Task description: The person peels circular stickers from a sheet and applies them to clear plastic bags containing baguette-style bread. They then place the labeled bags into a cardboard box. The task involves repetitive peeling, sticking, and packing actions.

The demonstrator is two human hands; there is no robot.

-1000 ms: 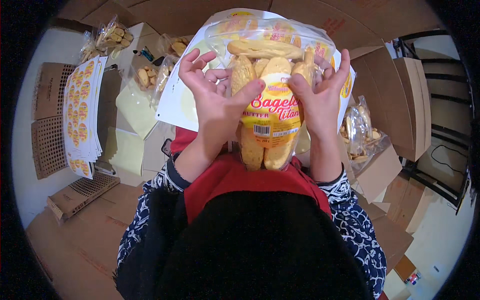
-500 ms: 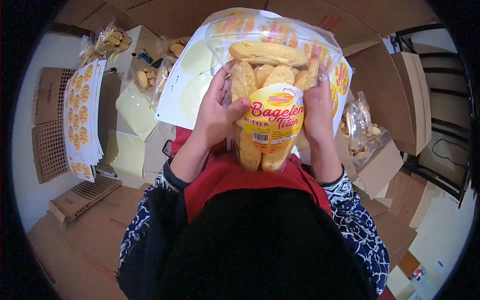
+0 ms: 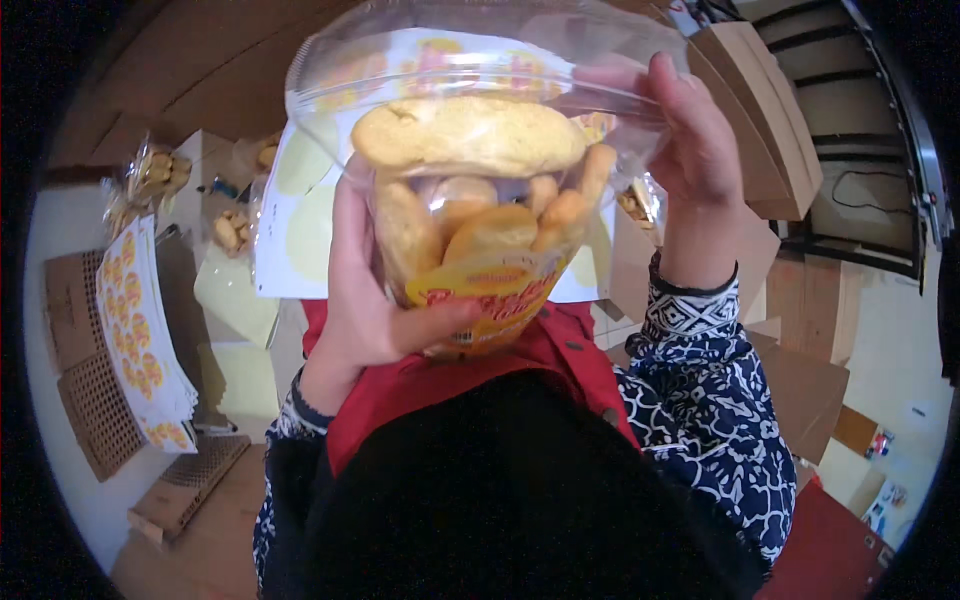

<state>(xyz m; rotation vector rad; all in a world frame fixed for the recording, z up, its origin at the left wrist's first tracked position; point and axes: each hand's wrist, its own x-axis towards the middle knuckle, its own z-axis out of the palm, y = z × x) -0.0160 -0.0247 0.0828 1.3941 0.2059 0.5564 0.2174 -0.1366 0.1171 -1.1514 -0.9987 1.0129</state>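
A clear zip-top bag of long golden rusks (image 3: 470,225) is close in front of me, its top edge tilted up toward the view. A yellow label (image 3: 505,290) with red lettering sits low on its front. My left hand (image 3: 365,310) clasps the lower left side of the bag, thumb across the label. At the upper right corner, my right hand (image 3: 695,140) grips the bag's edge near the zip strip, some fingers showing through the plastic. One rusk lies crosswise above the upright ones. Whether the zip is sealed cannot be made out.
Behind the bag lies a white sticker sheet (image 3: 285,245). Hanging sticker sheets (image 3: 140,345) and perforated cardboard (image 3: 95,400) are at the left. Smaller bags of rusks (image 3: 230,230) stand farther off. A cardboard box (image 3: 755,110) and a black metal rack (image 3: 860,245) are at the right.
The bag has come closer, with its top tipped toward the view. My right hand has moved from its side up to the top right corner; my left hand stays on the left side.
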